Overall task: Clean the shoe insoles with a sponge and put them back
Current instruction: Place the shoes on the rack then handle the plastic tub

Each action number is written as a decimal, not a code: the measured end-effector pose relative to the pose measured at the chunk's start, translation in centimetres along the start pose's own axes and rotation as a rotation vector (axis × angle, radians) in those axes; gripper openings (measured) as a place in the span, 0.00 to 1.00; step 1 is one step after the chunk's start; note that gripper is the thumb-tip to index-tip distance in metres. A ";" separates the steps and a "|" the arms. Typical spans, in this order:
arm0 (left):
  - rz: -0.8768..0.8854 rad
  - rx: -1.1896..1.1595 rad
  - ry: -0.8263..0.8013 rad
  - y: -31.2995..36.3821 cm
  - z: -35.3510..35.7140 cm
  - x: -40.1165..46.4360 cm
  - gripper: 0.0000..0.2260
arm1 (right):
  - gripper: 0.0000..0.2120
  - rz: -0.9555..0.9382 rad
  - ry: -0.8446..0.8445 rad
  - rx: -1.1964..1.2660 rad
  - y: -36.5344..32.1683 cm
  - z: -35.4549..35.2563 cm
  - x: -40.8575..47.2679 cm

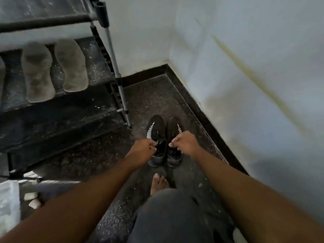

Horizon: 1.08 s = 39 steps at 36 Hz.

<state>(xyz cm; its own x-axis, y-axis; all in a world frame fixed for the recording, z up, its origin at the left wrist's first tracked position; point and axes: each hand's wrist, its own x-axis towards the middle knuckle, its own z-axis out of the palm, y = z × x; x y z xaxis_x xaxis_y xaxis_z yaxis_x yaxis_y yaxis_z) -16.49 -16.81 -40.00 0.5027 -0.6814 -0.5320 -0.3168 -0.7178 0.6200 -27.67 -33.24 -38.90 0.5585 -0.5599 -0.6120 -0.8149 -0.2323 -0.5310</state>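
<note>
While each hand pinches a shoe collar, left hand (142, 149) on left shoe (156, 137), right hand (185, 143) on right shoe (173, 148), the insoles (52, 71) lie far left on the rack (98, 71). Such thin pinches could slip, I judge, dropping a shoe.

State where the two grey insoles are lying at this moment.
In the head view, the two grey insoles lie side by side on a shelf of the dark shoe rack, upper left, away from the black shoes on the floor.
</note>
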 end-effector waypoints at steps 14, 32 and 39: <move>0.006 0.293 -0.202 -2.0 8.3 5.4 0.31 | 0.12 -0.113 -0.077 -0.455 7.7 6.5 5.5; -0.005 0.467 -0.154 -4.3 9.5 7.4 0.13 | 0.14 -0.178 -0.108 -0.622 9.2 9.4 6.1; 0.035 0.479 -0.161 -3.8 8.6 5.7 0.13 | 0.14 -0.311 -0.006 -0.571 8.4 9.5 3.8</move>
<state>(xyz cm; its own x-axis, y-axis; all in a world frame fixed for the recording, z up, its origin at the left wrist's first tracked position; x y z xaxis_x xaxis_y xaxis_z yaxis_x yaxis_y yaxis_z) -19.35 -19.24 -50.35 0.3670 -0.6925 -0.6211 -0.6837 -0.6535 0.3246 -30.92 -29.72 -51.27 0.7809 -0.3946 -0.4843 -0.5687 -0.7699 -0.2896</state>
